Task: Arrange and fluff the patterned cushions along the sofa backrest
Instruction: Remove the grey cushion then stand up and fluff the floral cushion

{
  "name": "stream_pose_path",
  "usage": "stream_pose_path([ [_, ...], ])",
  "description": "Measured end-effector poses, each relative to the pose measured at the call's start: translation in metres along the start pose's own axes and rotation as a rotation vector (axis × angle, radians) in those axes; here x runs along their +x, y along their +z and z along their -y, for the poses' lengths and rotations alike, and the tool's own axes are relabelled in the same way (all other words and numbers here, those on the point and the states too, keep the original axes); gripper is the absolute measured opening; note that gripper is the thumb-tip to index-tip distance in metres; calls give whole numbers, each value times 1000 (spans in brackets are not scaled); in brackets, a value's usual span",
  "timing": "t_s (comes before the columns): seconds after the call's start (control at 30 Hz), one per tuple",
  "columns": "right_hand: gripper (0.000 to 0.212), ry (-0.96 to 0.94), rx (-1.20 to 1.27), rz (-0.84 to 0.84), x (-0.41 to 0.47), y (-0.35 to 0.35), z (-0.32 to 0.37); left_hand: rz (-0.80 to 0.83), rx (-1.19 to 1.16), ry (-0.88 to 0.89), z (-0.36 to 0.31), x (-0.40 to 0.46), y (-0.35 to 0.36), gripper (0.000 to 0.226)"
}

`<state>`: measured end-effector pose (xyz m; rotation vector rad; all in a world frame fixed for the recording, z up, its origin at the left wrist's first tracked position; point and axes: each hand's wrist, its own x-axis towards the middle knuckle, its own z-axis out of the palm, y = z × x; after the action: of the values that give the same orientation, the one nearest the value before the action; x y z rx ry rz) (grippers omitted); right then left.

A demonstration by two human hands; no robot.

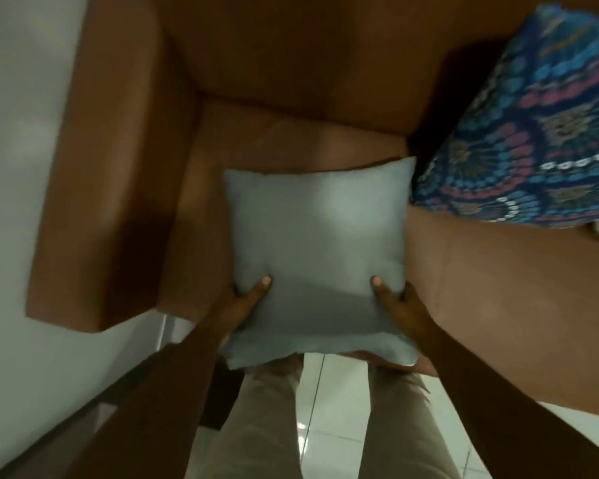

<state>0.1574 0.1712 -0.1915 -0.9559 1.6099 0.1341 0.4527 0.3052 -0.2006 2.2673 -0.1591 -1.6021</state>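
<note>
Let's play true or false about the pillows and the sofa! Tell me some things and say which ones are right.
1. Both hands hold the plain grey cushion. True: the left hand and the right hand grip its near corners.
2. The sofa is green. False: it is brown.
3. A patterned cushion leans at the right. True.
4. The grey cushion has flowers on it. False: it is plain.
5. The grey cushion rests against the backrest. False: it is held above the seat's front edge.
</note>
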Motion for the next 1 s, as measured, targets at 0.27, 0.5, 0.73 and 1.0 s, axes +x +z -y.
stream_pose_path([
  [0.27,107,-36,-43,-72,-33,-4,65,-65,-13,132,-59,-49,-43,102],
  [0.5,79,-389,163,62,-97,-38,209,-61,126,342,-205,-102,-161,48],
  [0.73,53,-628,285,-228,-56,-39,302,-240,-144,622,-320,-62,-204,29],
  [1.0,82,-542,248,-424,-7,-30,335,-816,415,852,-348,-27,-177,73],
])
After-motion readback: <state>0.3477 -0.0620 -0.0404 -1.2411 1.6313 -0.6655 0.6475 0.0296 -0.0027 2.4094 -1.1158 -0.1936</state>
